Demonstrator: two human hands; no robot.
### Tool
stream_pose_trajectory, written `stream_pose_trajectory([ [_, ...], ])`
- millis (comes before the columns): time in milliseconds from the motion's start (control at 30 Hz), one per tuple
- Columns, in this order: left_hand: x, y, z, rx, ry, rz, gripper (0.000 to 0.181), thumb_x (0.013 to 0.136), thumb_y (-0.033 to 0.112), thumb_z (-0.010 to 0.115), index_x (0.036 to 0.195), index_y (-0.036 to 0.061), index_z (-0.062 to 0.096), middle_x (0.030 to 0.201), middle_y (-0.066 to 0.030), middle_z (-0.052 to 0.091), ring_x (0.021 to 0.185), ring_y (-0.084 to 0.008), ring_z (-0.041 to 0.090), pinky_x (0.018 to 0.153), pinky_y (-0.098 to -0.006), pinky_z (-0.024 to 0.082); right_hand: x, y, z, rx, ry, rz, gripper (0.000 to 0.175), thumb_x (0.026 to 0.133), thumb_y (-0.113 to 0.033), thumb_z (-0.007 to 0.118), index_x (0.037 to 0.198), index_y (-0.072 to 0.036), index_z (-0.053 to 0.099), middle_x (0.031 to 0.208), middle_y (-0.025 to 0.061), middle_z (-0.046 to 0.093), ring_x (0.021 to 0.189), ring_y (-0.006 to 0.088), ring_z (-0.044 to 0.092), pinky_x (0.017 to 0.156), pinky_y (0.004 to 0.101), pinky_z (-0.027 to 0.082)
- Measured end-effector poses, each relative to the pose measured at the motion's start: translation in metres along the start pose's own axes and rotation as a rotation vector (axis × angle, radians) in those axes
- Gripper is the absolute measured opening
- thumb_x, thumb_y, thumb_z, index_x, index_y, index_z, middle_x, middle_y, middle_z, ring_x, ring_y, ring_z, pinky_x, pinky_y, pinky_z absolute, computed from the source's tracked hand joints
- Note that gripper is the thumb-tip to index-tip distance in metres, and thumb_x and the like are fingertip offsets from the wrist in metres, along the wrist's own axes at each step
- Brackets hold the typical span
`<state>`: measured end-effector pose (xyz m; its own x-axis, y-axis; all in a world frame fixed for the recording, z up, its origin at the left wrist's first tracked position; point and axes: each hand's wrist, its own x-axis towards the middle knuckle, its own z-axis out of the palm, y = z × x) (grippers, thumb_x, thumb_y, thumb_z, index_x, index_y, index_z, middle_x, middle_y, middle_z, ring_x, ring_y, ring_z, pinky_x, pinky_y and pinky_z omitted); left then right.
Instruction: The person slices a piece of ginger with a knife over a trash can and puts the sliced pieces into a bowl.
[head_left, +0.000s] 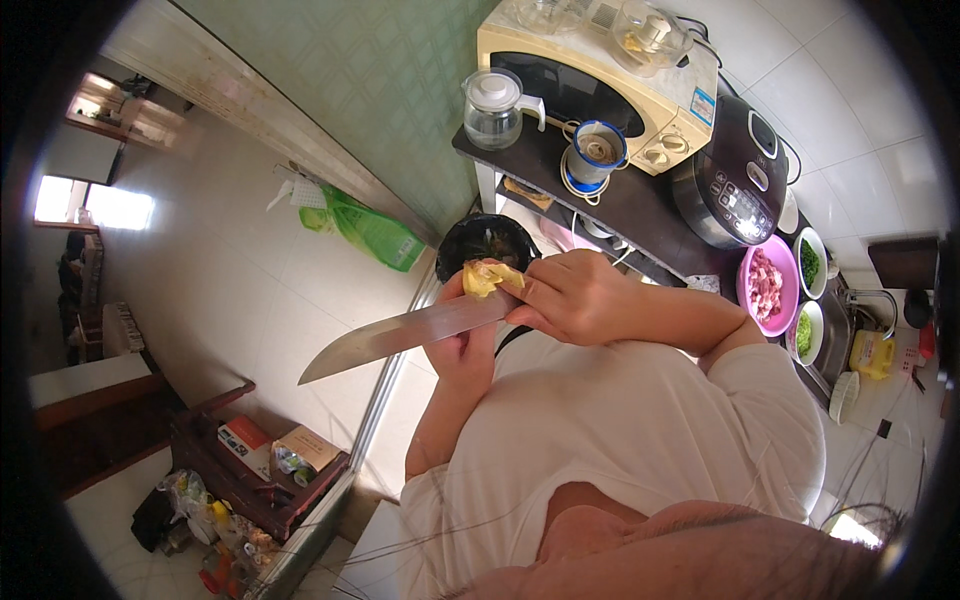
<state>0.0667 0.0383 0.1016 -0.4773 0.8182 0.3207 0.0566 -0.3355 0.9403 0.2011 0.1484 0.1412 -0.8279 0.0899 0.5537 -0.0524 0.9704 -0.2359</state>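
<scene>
In my right hand (574, 296) is a large kitchen knife (397, 330), its broad blade pointing to the left and its handle mostly hidden by my fingers. My left hand (461, 349) holds a knobbly yellow piece of what looks like ginger root (487, 277), just above the blade near the handle. The right thumb and fingers are close against the piece; whether the edge is cutting into it is hidden. Beneath both hands stands a bin lined with a black plastic bag (484, 240), with scraps inside.
A dark counter (652, 217) carries a cream microwave (592, 82), a glass kettle (493, 112), a rice cooker (731, 172) and a pink bowl of cut raw meat (765, 289). Bowls of chopped greens (808, 262) stand by the sink (832, 330). A green bag (367, 229) lies beyond the door track.
</scene>
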Motion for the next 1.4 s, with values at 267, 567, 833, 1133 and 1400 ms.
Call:
stream_pose_trajectory([
  [267, -0.004, -0.003, 0.006, -0.119, 0.063, -0.057, 0.027, 0.081, -0.002, 0.049, 0.107, -0.0095, 0.05, 0.098, -0.0137, 0.056, 0.085, -0.0181, 0.058, 0.061, -0.0271, 0.054, -0.005, 0.004, 0.005, -0.04, 0.036, 0.035, 0.049, 0.074, -0.026, 0.063, 0.109, 0.007, 0.054, 0.057, 0.0028, 0.043, 0.046, 0.014, 0.048, 0.038, 0.0273, 0.038],
  [567, 0.0, 0.004, 0.001, -0.243, -0.044, -0.33, 0.023, 0.085, 0.0, 0.046, 0.107, -0.0077, 0.049, 0.096, -0.0149, 0.058, 0.077, -0.0195, 0.062, 0.066, -0.0302, 0.054, -0.015, 0.011, 0.008, -0.166, 0.05, 0.071, 0.05, 0.076, -0.027, 0.06, 0.112, 0.006, 0.053, 0.057, 0.0023, 0.042, 0.046, 0.0131, 0.047, 0.038, 0.0261, 0.037],
  [833, 0.011, 0.012, 0.005, -0.262, -0.133, -0.44, 0.025, 0.083, 0.008, 0.043, 0.101, -0.0075, 0.051, 0.078, -0.0133, 0.06, 0.063, -0.0186, 0.061, 0.06, -0.031, 0.055, -0.009, 0.022, 0.005, 1.053, -0.066, 0.596, 0.036, 0.09, -0.036, 0.045, 0.085, -0.002, 0.057, 0.057, 0.0032, 0.047, 0.046, 0.0095, 0.041, 0.043, 0.0248, 0.035],
  [1133, 0.006, 0.012, -0.001, -0.244, -0.129, -0.355, 0.027, 0.086, 0.005, 0.046, 0.112, -0.0033, 0.046, 0.086, -0.0087, 0.058, 0.064, -0.0119, 0.057, 0.057, -0.0233, 0.05, -0.008, 0.011, -0.008, 0.385, -0.055, 0.242, 0.039, 0.085, -0.025, 0.054, 0.113, 0.002, 0.054, 0.065, 0.0103, 0.055, 0.052, 0.0218, 0.055, 0.047, 0.0331, 0.043],
  [1400, -0.004, 0.009, -0.001, 0.004, -0.069, -0.194, 0.03, 0.086, 0.005, 0.046, 0.113, -0.0056, 0.045, 0.092, -0.012, 0.058, 0.067, -0.0142, 0.06, 0.057, -0.0255, 0.053, -0.013, -0.001, -0.009, 0.128, -0.081, 0.15, 0.037, 0.08, -0.022, 0.06, 0.106, 0.004, 0.056, 0.059, 0.005, 0.048, 0.047, 0.0181, 0.051, 0.04, 0.03, 0.04],
])
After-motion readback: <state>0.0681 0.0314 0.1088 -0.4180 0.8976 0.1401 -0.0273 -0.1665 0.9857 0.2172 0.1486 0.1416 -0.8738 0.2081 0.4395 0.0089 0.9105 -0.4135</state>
